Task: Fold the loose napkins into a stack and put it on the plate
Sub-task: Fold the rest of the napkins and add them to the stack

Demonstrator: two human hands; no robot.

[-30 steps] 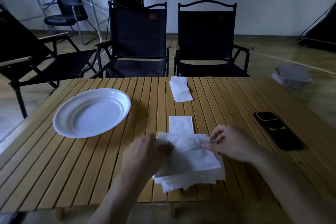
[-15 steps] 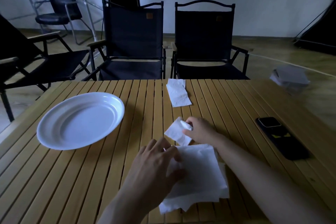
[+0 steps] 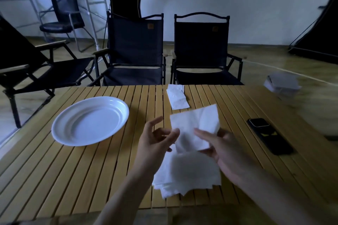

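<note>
**One napkin in the air, plate bare**

Your right hand [image 3: 219,147] holds a napkin [image 3: 195,126] just above the table [image 3: 73,179], thumb on top and fingers beneath its near right corner. Your left hand [image 3: 157,139] is beside it with its fingers loosely spread. One fingertip meets the napkin's left edge, but you cannot tell whether it grips. Right under both hands, at the near edge, lies the pile [image 3: 186,175] of loose napkins, ragged and unaligned. A folded napkin [image 3: 177,97] lies flat at the far edge, well apart from the pile. The plate [image 3: 120,110] sits to the left with nothing on it. A phone [image 3: 268,135] lies to the right.
</note>
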